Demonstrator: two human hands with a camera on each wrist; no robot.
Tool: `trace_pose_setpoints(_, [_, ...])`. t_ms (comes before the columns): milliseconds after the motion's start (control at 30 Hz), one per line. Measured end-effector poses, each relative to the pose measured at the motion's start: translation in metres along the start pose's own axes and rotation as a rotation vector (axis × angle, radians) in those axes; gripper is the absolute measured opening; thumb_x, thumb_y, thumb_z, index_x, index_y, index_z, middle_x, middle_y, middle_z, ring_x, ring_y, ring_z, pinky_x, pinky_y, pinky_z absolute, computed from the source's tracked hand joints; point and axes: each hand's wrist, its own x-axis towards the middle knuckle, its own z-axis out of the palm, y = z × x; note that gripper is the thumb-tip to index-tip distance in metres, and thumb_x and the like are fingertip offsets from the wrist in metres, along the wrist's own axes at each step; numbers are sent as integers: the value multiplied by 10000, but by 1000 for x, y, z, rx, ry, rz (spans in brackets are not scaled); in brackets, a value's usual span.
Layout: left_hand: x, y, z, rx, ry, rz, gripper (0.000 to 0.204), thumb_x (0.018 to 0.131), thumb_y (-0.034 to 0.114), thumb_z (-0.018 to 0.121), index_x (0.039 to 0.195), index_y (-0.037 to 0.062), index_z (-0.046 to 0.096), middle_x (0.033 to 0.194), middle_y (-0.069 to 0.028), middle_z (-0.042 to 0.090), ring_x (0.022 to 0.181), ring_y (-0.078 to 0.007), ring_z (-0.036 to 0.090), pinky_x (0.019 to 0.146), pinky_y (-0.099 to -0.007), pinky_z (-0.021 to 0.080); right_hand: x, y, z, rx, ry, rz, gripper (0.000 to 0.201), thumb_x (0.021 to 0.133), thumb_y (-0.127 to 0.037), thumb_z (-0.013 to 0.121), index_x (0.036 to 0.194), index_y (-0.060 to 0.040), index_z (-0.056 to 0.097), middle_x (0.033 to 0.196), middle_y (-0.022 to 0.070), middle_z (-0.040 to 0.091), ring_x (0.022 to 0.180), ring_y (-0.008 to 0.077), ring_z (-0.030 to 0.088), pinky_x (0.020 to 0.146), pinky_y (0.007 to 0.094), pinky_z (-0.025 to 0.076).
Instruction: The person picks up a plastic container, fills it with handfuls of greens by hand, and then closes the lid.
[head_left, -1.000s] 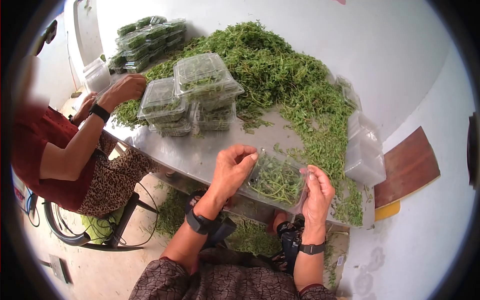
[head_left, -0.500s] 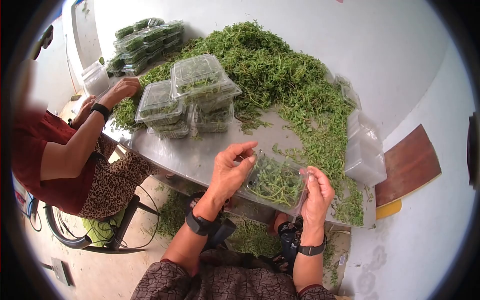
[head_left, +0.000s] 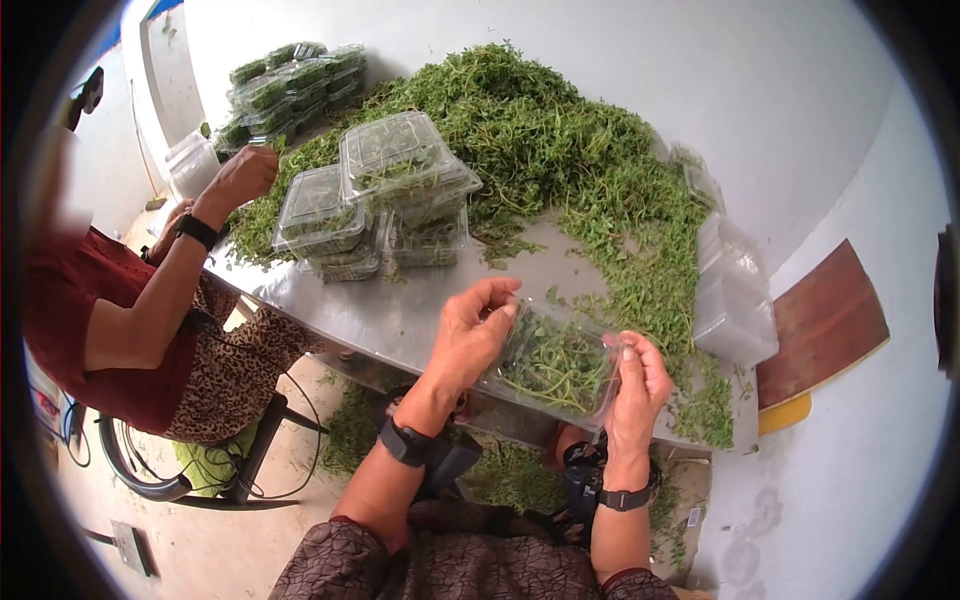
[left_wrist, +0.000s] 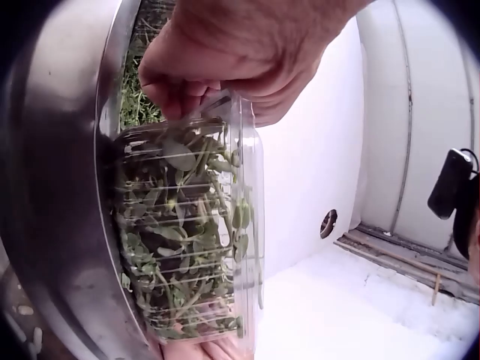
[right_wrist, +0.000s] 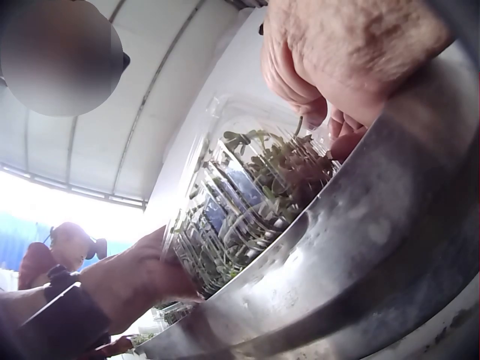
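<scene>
A clear plastic clamshell box (head_left: 556, 362) filled with leafy green sprigs is held at the table's front edge. My left hand (head_left: 468, 335) pinches its left end between thumb and fingers. At the opposite end, my right hand (head_left: 637, 395) grips the side, thumb on the rim. In the left wrist view, the ribbed wall of the box (left_wrist: 180, 240) stands close beside the metal edge, leaves pressed against it. The right wrist view has the box (right_wrist: 240, 195) between both hands, with the right fingers partly hidden behind its end.
Filled clamshell boxes (head_left: 400, 165) are stacked on the metal table (head_left: 400, 305), with more (head_left: 290, 90) at the back left. A large heap of greens (head_left: 520, 130) spreads behind. Nested plastic boxes (head_left: 735, 310) stand at the right. Another person (head_left: 140, 310) sits at the left.
Both my hands keep their hold on the box with barely any movement. The other person's raised hand has shifted left and slightly up. The head view has turned a little.
</scene>
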Motion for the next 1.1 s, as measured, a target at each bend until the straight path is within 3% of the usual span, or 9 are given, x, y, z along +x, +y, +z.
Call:
trace_pose_setpoints(67, [3,3,-1,-27,-26,-34,264,905,8,565,1164,-23,607,913,29,579,798,-38,505,704,-186,423,0,-1,0,-21,5,10,202,972,-96,552,1109,41,611,1009,61,669,846,59,563,724,194,432])
trace_pose_setpoints(133, [3,8,0,136,-16,-53,213,898,6,582,1105,-30,618,861,29,590,771,-35,515,688,-188,426,-1,-1,-2,-45,15,28,198,973,-93,549,1107,38,612,1008,54,669,826,51,550,709,194,425])
trace_pose_setpoints(233, [5,11,3,83,18,-59,161,892,10,603,1045,-31,630,822,28,603,744,-34,523,668,-194,432,2,-1,1,-59,24,40,191,968,-69,530,1099,32,625,996,41,658,921,112,606,802,239,449])
trace_pose_setpoints(300, [8,11,2,75,11,-82,149,891,14,610,1030,-34,639,823,24,613,740,-33,528,660,-195,433,-1,2,0,-62,39,-4,186,973,-85,542,1100,29,616,983,23,664,806,33,528,677,183,404])
trace_pose_setpoints(867, [9,6,5,42,115,-59,65,880,44,665,903,-16,673,778,29,623,664,-17,519,573,-170,402,-1,3,-1,-24,48,9,193,956,-78,564,1105,32,619,858,-33,601,699,16,465,598,187,379])
trace_pose_setpoints(1100, [8,1,0,36,82,-152,154,906,145,678,859,-2,673,717,53,596,592,-7,467,516,-177,351,-3,2,1,-9,51,8,179,955,-64,556,1093,29,623,850,-34,601,685,13,447,587,185,365])
